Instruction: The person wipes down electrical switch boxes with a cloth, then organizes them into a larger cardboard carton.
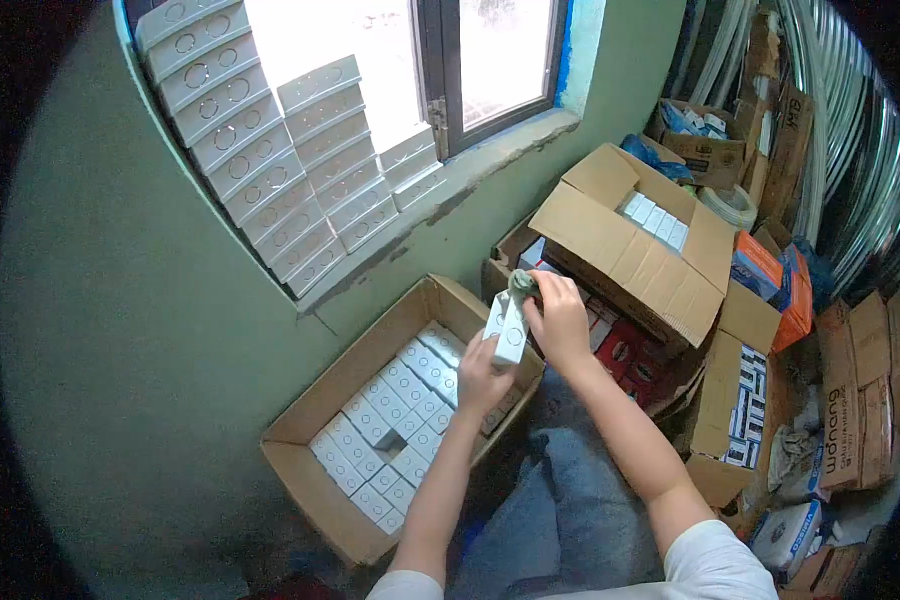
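Note:
My left hand (484, 378) is closed around white plastic electrical boxes (511, 338) with round knockout marks; they look like two side by side, tilted upward. At their far end, my right hand (562, 316) pinches a grey-green cloth (521, 283) against the plastic. Below my left hand stands an open cardboard carton (305, 478), filled with rows of similar white boxes (375, 400). One gap shows among those rows. My fingers partly hide the held pieces.
White boxes (240, 150) are stacked in columns on the windowsill against the window. To the right, an open carton (630, 250) holds more white pieces, with red packages (625, 350) under it. Another carton (715, 420), flattened cardboard (845, 400) and coiled pipes (840, 150) crowd the right side.

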Tool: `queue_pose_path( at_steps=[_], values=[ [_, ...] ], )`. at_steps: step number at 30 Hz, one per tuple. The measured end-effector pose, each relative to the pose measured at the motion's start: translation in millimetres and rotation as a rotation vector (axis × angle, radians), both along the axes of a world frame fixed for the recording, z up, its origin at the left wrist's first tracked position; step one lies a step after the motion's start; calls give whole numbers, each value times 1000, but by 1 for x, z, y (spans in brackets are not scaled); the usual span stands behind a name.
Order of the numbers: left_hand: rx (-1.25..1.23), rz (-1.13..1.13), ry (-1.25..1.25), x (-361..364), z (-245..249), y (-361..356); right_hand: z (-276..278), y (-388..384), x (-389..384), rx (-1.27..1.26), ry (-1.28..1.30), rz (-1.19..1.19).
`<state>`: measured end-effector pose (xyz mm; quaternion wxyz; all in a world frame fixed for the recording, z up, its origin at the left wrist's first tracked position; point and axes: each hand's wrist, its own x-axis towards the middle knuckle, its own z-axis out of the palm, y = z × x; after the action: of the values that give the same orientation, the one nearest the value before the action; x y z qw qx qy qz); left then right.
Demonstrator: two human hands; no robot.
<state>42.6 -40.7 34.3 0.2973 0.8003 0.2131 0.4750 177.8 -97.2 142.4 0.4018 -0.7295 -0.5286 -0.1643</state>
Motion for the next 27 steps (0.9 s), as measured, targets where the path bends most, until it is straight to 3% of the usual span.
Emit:
queue_pose_path(
  at_steps=[7, 9, 14, 18, 20, 27],
  values=[
    [-7, 88, 58, -4, -4, 15, -6, -18, -32, -264, 60, 337],
    [-64, 77, 81, -6, 5, 15, -9, -13, -26, -238, 58, 293],
    [74, 84, 24, -2, -2, 5, -14, 2, 6, -34, -17, 34],
    [10, 112, 104, -2, -8, 9, -28, -4, -14, -317, 72, 194],
    [-87, 116, 157, -6, -5, 17, -21, -12, -35, -331, 93, 272],
    [81, 92, 47, 0, 0, 0, -12, -3, -23, -41, 28, 45]
  ],
)
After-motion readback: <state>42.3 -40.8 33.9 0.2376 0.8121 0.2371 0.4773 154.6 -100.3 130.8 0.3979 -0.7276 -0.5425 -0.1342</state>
